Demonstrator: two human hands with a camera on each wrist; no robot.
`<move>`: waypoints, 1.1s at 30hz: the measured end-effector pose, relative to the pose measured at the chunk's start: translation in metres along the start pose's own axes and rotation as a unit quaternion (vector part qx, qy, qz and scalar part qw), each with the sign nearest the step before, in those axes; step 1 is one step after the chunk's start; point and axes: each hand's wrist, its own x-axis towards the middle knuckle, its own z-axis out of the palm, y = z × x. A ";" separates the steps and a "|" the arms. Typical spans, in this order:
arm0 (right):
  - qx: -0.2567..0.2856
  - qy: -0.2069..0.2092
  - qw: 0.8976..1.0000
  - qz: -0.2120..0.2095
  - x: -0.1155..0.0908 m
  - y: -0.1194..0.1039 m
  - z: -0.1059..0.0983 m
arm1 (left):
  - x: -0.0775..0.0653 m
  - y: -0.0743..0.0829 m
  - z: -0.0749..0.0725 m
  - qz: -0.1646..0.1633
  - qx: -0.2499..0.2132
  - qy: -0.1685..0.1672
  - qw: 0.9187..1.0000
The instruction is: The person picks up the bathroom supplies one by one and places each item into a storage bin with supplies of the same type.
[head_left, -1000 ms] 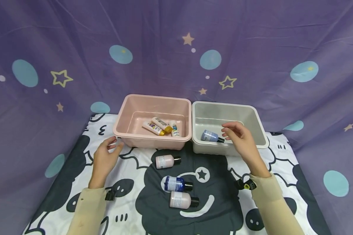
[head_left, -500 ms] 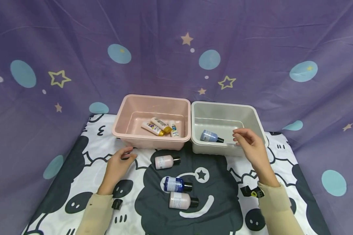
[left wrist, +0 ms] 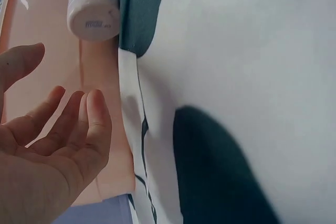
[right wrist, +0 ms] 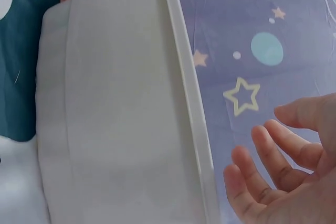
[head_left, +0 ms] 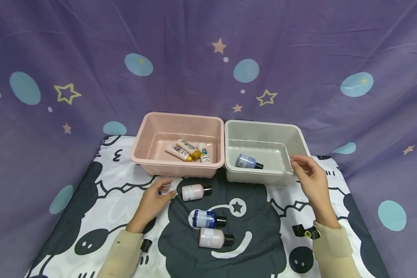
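Observation:
In the head view my left hand (head_left: 154, 202) hovers just left of a pale pink bottle (head_left: 193, 192) with a black cap, its fingers loosely bent and holding nothing. The left wrist view shows that bottle's base (left wrist: 94, 23) beyond the fingertips, apart from them. My right hand (head_left: 312, 179) is at the front right corner of the grey bin (head_left: 253, 177), fingers relaxed around nothing. A light blue bottle (head_left: 246, 161) lies inside that bin. Nearer the front, a dark blue bottle (head_left: 205, 219) and a second pale pink bottle (head_left: 212, 238) lie on the cloth.
A pink bin (head_left: 177, 167) adjoins the grey bin's left side. It holds several small tubes (head_left: 187, 147), some with yellow caps. The black-and-white sheep cloth (head_left: 264, 231) covers the surface, and a purple curtain (head_left: 180, 58) hangs behind.
My left hand has moved right and nearer, from the pink bin's front left corner to beside the pale pink bottle. My right hand has drawn rightward, away from the light blue bottle.

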 end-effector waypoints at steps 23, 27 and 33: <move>-0.115 0.145 0.982 0.048 -0.007 0.044 -0.019 | 0.002 0.002 0.015 0.016 -0.042 -0.054 0.998; -0.083 0.152 0.981 0.081 -0.006 0.054 -0.019 | 0.003 0.003 0.017 0.021 -0.050 -0.071 0.996; 0.087 0.165 0.975 0.118 -0.006 0.066 -0.018 | 0.006 0.002 0.022 0.015 -0.048 -0.096 0.994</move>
